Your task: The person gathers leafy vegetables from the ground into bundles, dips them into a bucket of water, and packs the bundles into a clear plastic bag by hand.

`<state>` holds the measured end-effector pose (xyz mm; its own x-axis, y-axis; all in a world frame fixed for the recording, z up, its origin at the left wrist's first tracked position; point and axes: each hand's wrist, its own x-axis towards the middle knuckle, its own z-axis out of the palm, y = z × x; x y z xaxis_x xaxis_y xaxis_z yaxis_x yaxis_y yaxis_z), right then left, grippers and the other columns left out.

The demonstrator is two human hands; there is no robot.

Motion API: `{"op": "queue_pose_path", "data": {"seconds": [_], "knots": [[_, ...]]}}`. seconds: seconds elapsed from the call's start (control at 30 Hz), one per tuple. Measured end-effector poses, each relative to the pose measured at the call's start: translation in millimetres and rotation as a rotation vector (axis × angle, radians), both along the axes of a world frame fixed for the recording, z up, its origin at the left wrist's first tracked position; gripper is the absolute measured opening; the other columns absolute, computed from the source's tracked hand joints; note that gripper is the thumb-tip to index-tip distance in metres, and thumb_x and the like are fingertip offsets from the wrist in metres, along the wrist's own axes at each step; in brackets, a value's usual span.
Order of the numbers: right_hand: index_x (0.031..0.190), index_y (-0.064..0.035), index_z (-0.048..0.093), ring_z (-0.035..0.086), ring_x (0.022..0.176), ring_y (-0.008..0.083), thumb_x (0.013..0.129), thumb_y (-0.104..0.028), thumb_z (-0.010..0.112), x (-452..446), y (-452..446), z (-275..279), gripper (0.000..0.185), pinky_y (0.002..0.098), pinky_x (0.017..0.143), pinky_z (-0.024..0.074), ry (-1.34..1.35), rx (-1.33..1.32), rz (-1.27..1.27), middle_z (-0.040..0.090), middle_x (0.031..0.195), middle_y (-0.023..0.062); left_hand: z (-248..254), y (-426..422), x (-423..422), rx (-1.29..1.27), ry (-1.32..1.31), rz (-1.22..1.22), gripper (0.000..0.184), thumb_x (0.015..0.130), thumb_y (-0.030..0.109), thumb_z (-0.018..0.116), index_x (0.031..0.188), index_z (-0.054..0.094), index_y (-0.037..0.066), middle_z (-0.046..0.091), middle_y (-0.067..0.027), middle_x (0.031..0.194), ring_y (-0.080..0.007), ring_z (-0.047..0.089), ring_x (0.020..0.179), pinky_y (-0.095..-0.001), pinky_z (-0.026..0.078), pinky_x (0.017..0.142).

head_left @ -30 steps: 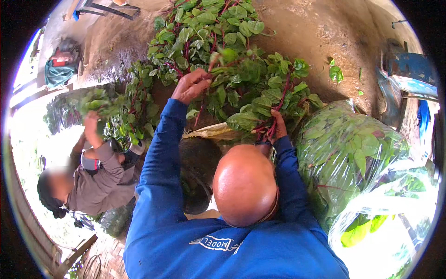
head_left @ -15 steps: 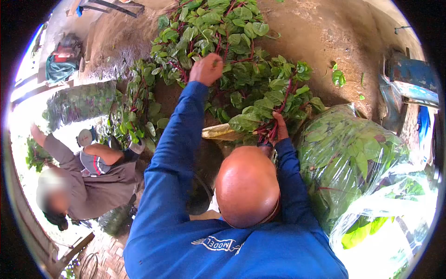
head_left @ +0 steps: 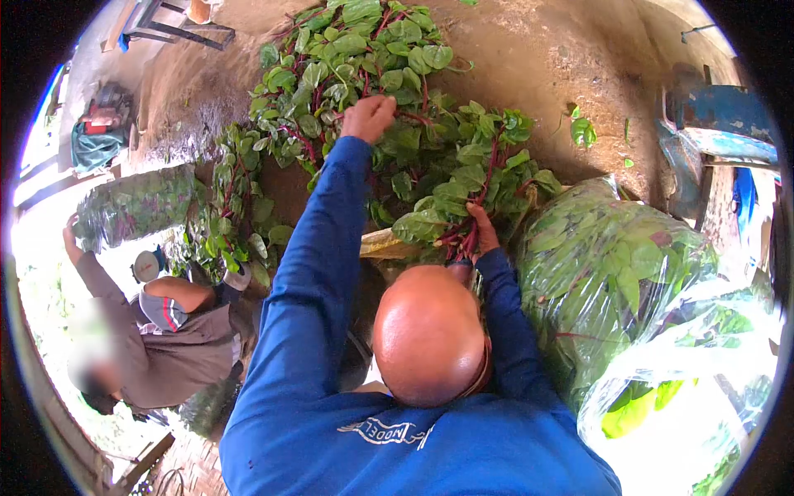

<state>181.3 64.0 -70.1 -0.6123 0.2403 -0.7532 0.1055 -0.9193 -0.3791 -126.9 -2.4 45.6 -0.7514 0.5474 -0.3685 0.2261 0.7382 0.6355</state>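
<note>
My left hand (head_left: 370, 118) reaches over a heap of Malabar spinach (head_left: 347, 62) with green leaves and red-purple stems. Its fingers are curled, and whether a stem lies in them is hidden. Lower right, my right hand (head_left: 485, 228) is wrapped around the stem ends of a bunch of Malabar spinach (head_left: 467, 186). The leaves of that bunch point away from me, beside the heap. Under the bunch, a pale yellowish edge (head_left: 387, 244) of some flat material shows.
A clear plastic bag (head_left: 604, 281) packed with leaves stands at my right. Another filled bag (head_left: 136, 207) lies at left, beside a seated person (head_left: 190, 355). Loose leaves (head_left: 583, 132) dot the floor near a blue metal object (head_left: 719, 124). A low stand (head_left: 182, 25) is far left.
The whole view has shifted slightly. My left hand has moved a little to the right over the heap; my right hand keeps its grip on the bunch. The other person's hand now touches the left bag.
</note>
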Motion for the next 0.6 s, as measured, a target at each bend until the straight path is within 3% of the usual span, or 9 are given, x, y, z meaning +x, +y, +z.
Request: {"op": "queue_pose_path", "data": {"seconds": [0.03,0.1,0.17,0.27,0.37,0.47,0.5,0.6], "knots": [[0.113,-0.0126,0.054,0.063,0.085,0.0214,0.074,-0.041,0.069,2,-1,-8,0.05,0.0353,0.063,0.0553,-0.011,0.059,0.015,0.062,0.101,0.0075,18,0,6,-0.006,-0.001,0.0,0.036,0.085,0.037,0.05,0.095,0.063,0.005,0.065,-0.0129,0.09,-0.0298,0.063,0.078,-0.041,0.049,0.07],[0.112,-0.0121,0.054,0.063,0.084,0.0213,0.073,-0.042,0.069,0,1,5,0.051,0.0347,0.063,0.0545,-0.033,0.016,0.049,0.062,0.101,0.0076,55,-5,21,0.296,0.139,-0.103,0.019,0.086,0.02,0.05,0.093,0.061,0.006,0.063,-0.0109,0.082,-0.0271,0.061,0.068,-0.039,0.047,0.062],[0.112,-0.0107,0.054,0.062,0.082,0.0207,0.072,-0.043,0.07,-6,5,38,0.053,0.0351,0.065,0.0539,-0.06,-0.032,0.113,0.061,0.1,0.0082,92,-9,56,0.34,0.209,-0.198,0.017,0.083,0.016,0.052,0.095,0.06,0.007,0.062,-0.0115,0.081,-0.0278,0.061,0.069,-0.0391,0.047,0.063],[0.111,-0.0113,0.054,0.061,0.075,0.0194,0.071,-0.044,0.071,-10,5,55,0.055,0.0335,0.062,0.0525,-0.053,-0.028,0.103,0.06,0.097,0.0057,76,-5,89,0.471,0.58,-0.588,0.025,0.08,0.009,0.054,0.104,0.058,0.006,0.061,-0.0151,0.089,-0.0318,0.06,0.084,-0.0379,0.049,0.074],[0.112,-0.0109,0.056,0.06,0.073,0.0173,0.072,-0.045,0.07,-11,4,56,0.055,0.0322,0.063,0.0505,-0.129,0.026,0.079,0.059,0.093,0.0023,38,-7,125,0.208,0.328,-0.697,0.024,0.081,0.014,0.055,0.103,0.058,0.007,0.06,-0.0164,0.09,-0.0359,0.057,0.087,-0.0433,0.048,0.075],[0.112,-0.011,0.06,0.058,0.077,0.0154,0.074,-0.045,0.069,-4,9,14,0.051,0.031,0.069,0.0484,-0.13,0.115,0.225,0.059,0.091,-0.0001,-15,-11,138,0.25,0.167,-0.768,0.024,0.084,0.018,0.053,0.104,0.058,0.006,0.06,-0.0177,0.085,-0.0356,0.058,0.084,-0.0448,0.047,0.074],[0.111,-0.009,0.062,0.057,0.087,0.0144,0.076,-0.044,0.068,-2,9,3,0.05,0.0302,0.078,0.0466,-0.304,0.143,0.341,0.061,0.096,0.0004,-7,-2,141,0.059,0.006,-0.755,0.028,0.089,0.024,0.047,0.106,0.058,0.005,0.062,-0.0201,0.087,-0.0374,0.059,0.085,-0.0453,0.047,0.076],[0.11,-0.0071,0.063,0.057,0.09,0.0147,0.076,-0.045,0.069,-2,3,-11,0.051,0.0281,0.08,0.0456,-0.314,0.189,0.246,0.062,0.101,0.0013,-6,6,139,0.046,-0.071,-0.673,0.036,0.092,0.031,0.041,0.109,0.057,0.004,0.063,-0.0221,0.094,-0.0399,0.059,0.088,-0.0456,0.046,0.079]]}}
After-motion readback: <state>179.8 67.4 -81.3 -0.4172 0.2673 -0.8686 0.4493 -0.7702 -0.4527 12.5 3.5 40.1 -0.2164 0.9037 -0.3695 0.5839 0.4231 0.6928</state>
